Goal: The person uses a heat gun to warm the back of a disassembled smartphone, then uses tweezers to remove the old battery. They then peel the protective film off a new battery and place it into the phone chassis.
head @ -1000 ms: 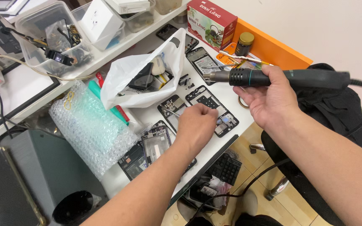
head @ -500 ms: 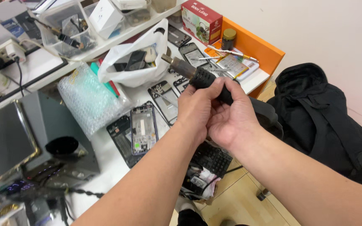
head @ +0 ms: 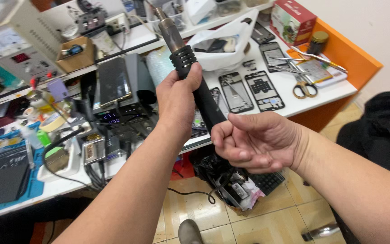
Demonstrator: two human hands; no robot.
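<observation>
Both hands share 1 grip on the long black hot-air wand with a grey metal nozzle [head: 190,74]. Left hand [head: 177,101] is wrapped shut round the upper handle just below the ribbed collar, thumb across the front. Right hand [head: 258,142] is curled loosely about the lower end of the handle, fingers bent inward; whether they press the handle or only cradle it cannot be told from this angle.

Largest to smallest:
- white work surface [head: 326,92], long, crowded with gear; the wand is held up in the air in front of it, clear of everything on it.
- dark box-shaped station with 2 lit number readouts [head: 113,118], left of the left hand.
- white plastic bag holding dark parts [head: 226,52], behind the nozzle.
- 2 opened black phone frames lying flat [head: 249,90], right of the handle.
- scissors with yellow loops [head: 302,88], well apart on the right.

Handling, as a judgement: wand looks stiff, fairly light, top-heavy toward the metal end. Rubbery handle should not slip. Nozzle may be hot, so take hold on the black handle only, below the collar.

Long axis runs diagonally: nozzle up and left, away from the person; tail end down and right, into the right hand.
</observation>
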